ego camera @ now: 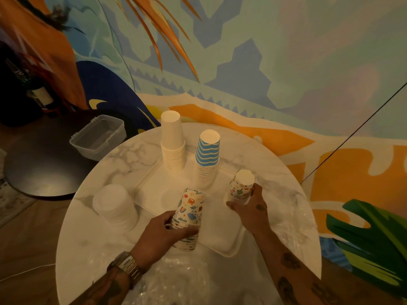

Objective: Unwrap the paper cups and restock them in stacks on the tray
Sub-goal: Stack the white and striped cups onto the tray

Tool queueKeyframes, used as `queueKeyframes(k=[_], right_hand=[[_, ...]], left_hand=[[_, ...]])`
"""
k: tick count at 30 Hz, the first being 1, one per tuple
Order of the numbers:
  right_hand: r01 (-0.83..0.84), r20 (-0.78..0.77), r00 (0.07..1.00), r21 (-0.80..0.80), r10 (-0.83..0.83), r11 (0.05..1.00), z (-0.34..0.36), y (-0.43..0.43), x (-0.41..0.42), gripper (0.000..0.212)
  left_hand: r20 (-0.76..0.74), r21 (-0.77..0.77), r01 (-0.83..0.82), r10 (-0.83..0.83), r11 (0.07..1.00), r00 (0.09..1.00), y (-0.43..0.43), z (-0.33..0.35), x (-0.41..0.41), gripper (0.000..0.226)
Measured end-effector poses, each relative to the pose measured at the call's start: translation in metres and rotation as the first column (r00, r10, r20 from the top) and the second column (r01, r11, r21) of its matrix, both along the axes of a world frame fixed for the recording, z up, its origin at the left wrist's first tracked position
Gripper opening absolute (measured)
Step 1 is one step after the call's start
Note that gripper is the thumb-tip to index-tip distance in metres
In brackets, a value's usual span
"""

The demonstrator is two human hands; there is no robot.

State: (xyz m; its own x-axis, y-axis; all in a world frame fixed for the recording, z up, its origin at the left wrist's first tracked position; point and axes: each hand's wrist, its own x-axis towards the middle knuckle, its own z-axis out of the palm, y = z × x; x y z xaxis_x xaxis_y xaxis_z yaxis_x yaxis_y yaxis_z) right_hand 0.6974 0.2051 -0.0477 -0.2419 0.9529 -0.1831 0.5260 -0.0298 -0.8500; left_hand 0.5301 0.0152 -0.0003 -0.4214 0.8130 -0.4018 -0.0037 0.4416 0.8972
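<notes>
On the white tray [220,236], upside-down cups stand stacked: a plain white stack [172,146] at 11 o'clock and a blue-striped stack [207,157] at 12. The left hand [163,230] has its fingers curled round a tilted patterned stack [189,214] at 6 o'clock. The right hand [251,208] grips a shorter patterned stack [241,187] at 3. Clear wrap [176,280] lies on the tabletop [110,243].

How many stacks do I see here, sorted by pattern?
Plain white stack: 1
Blue-striped stack: 1
Doodle-print: 2, near stack in left hand, far stack in right hand
Low white pile, cups or lids unclear: 1
Total: 5
</notes>
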Motion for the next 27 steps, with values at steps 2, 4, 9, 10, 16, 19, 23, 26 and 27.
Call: queueKeyframes(k=[2,4,9,10,16,19,23,26,27], right_hand=[[0.04,0.017,0.999,-0.011,-0.04,0.999,-0.003,-0.008,0.004,0.085],[0.113,0.01,0.994,-0.015,-0.113,0.993,0.0,-0.019,0.006,0.078],[0.129,-0.141,0.981,-0.053,-0.135,0.99,0.028,-0.051,0.01,0.042],[0.049,-0.168,0.983,-0.126,-0.07,0.991,0.034,-0.056,0.011,0.044],[-0.288,-0.278,0.942,-0.373,0.191,0.882,0.042,-0.081,0.0,0.086],[-0.281,-0.349,0.924,-0.341,0.157,0.897,0.04,-0.086,-0.001,0.078],[-0.265,-0.374,0.918,-0.323,0.135,0.909,0.044,-0.086,0.004,0.071],[-0.273,-0.363,0.92,-0.324,0.148,0.906,0.046,-0.086,0.006,0.067],[-0.274,-0.359,0.921,-0.325,0.151,0.905,0.046,-0.086,0.006,0.068]], left_hand=[[-0.005,0.009,0.009,-0.009,1.0,1.0,0.001,-0.001,0.0,0.065],[-0.023,0.018,0.023,-0.023,1.0,0.999,0.002,-0.003,0.001,0.069],[-0.099,0.03,0.059,-0.056,0.998,0.994,0.006,-0.002,0.007,0.059],[-0.124,0.034,0.078,-0.073,0.996,0.99,0.008,-0.001,0.009,0.057],[-0.261,0.087,0.178,-0.15,0.98,0.954,0.018,0.011,0.027,0.053],[-0.295,0.121,0.236,-0.192,0.964,0.936,0.02,0.015,0.034,0.055],[-0.254,0.136,0.244,-0.204,0.96,0.945,0.017,0.012,0.038,0.057],[-0.239,0.12,0.245,-0.211,0.962,0.948,0.015,0.01,0.039,0.055],[-0.237,0.113,0.248,-0.216,0.962,0.947,0.014,0.011,0.04,0.055]])
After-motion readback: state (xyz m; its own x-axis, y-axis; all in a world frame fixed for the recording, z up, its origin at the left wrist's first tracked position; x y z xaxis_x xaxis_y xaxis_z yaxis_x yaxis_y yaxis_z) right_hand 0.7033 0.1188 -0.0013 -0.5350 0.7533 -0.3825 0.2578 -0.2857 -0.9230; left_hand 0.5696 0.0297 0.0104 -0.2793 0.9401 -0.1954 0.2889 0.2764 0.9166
